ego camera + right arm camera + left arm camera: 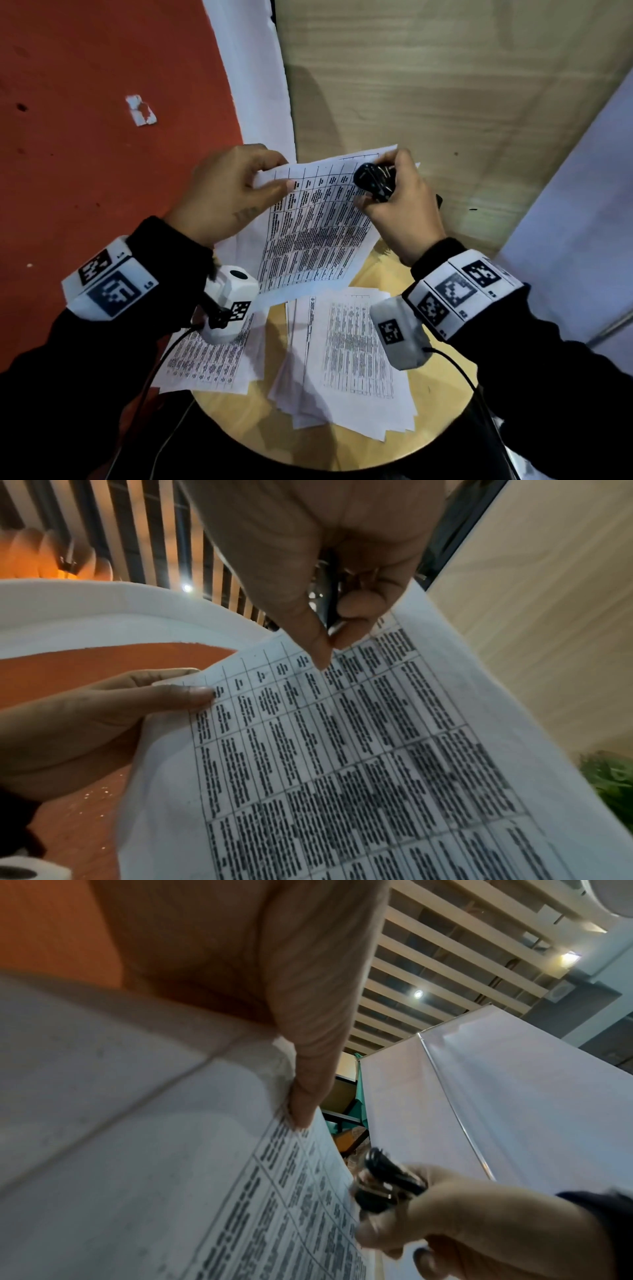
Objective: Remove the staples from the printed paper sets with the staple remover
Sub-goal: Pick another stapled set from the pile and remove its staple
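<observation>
The left hand (pixel 222 195) pinches the printed paper set (pixel 308 226) at its 9 o'clock corner, lifted above the round table (pixel 442 425). The right hand (pixel 400 209) grasps the black staple remover (pixel 373 180) at the set's 1 o'clock corner.

The light is dim. Small ceiling lamps (pixel 417 993) glow above. Edges bend, and close hands (pixel 240 961) look blurry.

Partitioned indoor hall: white screens (pixel 514 1096), slatted ceiling (pixel 462 947), round wooden table (pixel 428 428).
</observation>
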